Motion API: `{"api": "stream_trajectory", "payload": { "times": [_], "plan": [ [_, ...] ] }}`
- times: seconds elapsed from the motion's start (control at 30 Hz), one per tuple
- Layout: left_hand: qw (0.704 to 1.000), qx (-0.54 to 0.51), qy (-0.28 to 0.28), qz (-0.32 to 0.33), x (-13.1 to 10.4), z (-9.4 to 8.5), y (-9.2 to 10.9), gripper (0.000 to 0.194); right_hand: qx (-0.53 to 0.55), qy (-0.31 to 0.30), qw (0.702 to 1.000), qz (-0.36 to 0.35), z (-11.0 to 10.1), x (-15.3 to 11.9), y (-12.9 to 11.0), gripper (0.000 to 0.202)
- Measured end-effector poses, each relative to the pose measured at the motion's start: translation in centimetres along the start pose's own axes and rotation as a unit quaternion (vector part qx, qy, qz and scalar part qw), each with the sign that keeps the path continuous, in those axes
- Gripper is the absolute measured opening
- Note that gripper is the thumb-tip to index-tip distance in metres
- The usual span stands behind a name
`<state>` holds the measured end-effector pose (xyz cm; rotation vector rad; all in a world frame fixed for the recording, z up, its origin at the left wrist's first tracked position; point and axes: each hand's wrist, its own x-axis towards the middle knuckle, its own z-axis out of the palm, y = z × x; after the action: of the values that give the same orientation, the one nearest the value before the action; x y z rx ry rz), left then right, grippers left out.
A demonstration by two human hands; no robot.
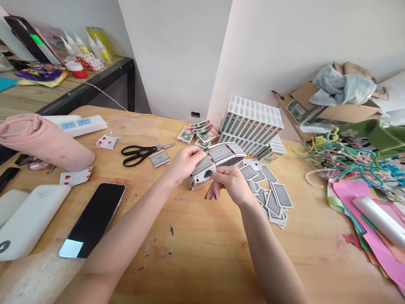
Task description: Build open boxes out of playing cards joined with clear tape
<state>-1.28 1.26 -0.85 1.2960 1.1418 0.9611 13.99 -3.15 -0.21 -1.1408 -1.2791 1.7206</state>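
Both hands are on a long, box-like structure made of playing cards (221, 153), tilted over the middle of the table. My left hand (190, 162) grips its near left end between thumb and fingers. With thumb and index finger, my right hand (229, 180) pinches the near edge, by a card face with black spades; its other fingers hang below. Loose face-down cards (274, 198) lie scattered to the right of my right hand. Black-handled scissors (139, 154) and a single card (159, 158) are left of my left hand. Card packs (207, 134) lie behind the structure.
Stacked card boxes (253, 120) stand at the back. At left are a pink tumbler (50, 141), phone (95, 219), white device (34, 221) and power strip (82, 125). Coloured pipe cleaners (357, 164) and paper sheets (357, 202) lie at right, near a cardboard box (348, 112).
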Motion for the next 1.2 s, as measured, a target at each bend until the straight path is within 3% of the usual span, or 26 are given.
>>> {"api": "stream_trajectory", "payload": {
  "times": [0.27,0.53,0.73,1.2],
  "plan": [
    [1.000,-0.002,-0.015,0.002,0.0,0.0,-0.1,0.024,0.013,0.002,1.000,0.014,0.1,0.0,-0.2,0.034],
    [1.000,0.008,-0.002,0.001,0.1,-0.3,0.0,0.026,0.152,0.011,0.985,-0.079,0.4,-0.1,2.1,0.022],
    [1.000,-0.004,0.012,0.012,0.2,0.1,-0.2,0.025,0.096,0.036,0.990,-0.100,0.1,0.2,2.4,0.025],
    [0.999,-0.039,0.034,0.008,0.1,0.8,-0.3,0.021,0.071,0.004,0.996,-0.057,-0.2,0.3,1.0,0.024]
  ]
}}
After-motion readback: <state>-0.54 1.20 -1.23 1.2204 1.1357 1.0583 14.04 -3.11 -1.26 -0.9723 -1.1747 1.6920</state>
